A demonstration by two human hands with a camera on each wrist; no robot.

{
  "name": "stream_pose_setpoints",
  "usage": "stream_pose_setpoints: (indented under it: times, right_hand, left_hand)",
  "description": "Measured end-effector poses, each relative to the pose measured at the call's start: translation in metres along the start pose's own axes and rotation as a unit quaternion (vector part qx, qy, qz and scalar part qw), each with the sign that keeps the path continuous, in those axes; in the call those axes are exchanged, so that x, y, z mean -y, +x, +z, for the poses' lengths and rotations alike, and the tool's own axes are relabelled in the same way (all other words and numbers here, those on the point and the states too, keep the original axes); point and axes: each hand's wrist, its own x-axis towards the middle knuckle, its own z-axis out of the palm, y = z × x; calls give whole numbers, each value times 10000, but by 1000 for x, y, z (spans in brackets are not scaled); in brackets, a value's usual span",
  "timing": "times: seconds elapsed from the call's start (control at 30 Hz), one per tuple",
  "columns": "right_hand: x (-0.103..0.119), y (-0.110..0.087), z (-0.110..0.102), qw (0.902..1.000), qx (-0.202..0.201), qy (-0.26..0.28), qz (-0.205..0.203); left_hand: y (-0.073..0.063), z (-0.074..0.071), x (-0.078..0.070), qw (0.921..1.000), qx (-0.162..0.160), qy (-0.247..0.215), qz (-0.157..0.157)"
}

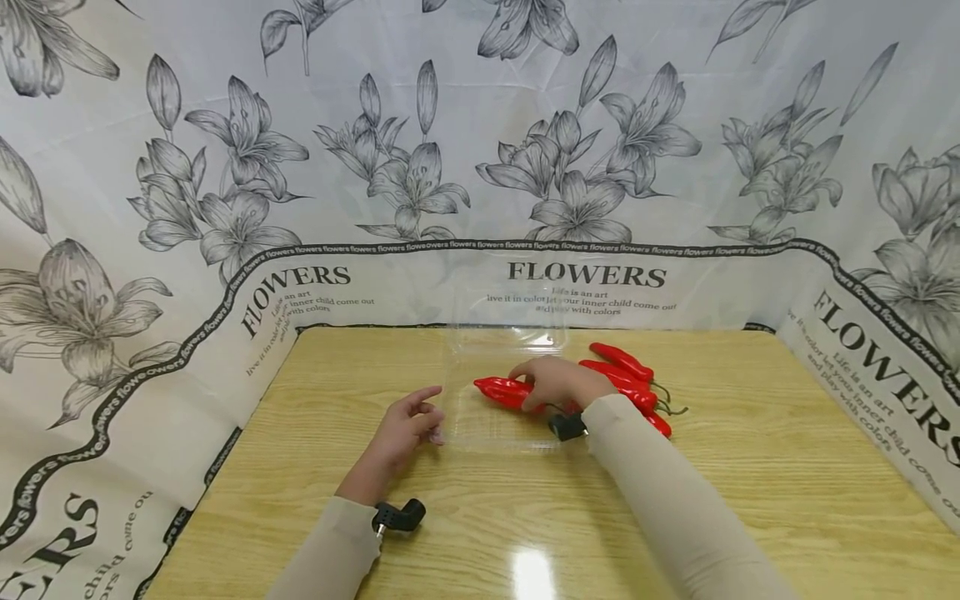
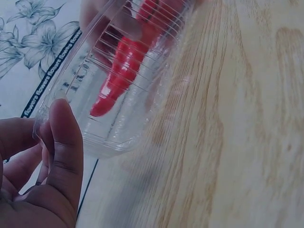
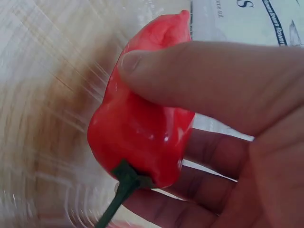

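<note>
My right hand [image 1: 558, 383] grips a shiny red chili pepper [image 3: 142, 123] with a dark green stem, thumb on one side and fingers curled round the other. The pepper lies over the base of a clear plastic clamshell container [image 1: 468, 425], its tip pointing left. At the container's left edge, my left hand [image 1: 408, 425] pinches the rim between thumb and fingers. Through the ribbed plastic in the left wrist view, the red pepper [image 2: 123, 71] and part of the right hand show. The container's lid [image 1: 510, 337] stands raised at the back.
Several more red peppers [image 1: 626, 379] with green stems lie in a loose pile just right of the container. The wooden table [image 1: 450, 533] ends at a flower-printed cloth [image 1: 420, 287] hung behind and at both sides.
</note>
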Motion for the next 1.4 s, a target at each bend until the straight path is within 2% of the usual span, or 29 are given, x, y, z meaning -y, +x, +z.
stream_pose_setpoints:
  times: [0.27, 0.6, 0.87, 1.13, 1.4]
  right_hand:
    - [1, -11, -14, 9987, -164, 102, -479]
    - [0, -30, -29, 9967, -504, 217, -600]
    - [-11, -44, -39, 9954, -734, 486, -388]
    - [-33, -61, -45, 9896, -1197, 610, -520]
    - [-50, -75, -45, 9857, -1506, 732, -172]
  left_hand:
    - [0, 0, 0, 10000, 18, 70, -20]
    - [-1, 1, 0, 10000, 10, 68, -7]
    - [-1, 1, 0, 10000, 18, 30, 64]
    - [-4, 1, -2, 9999, 83, 63, 82]
    - [-5, 1, -2, 9996, 201, 180, 123]
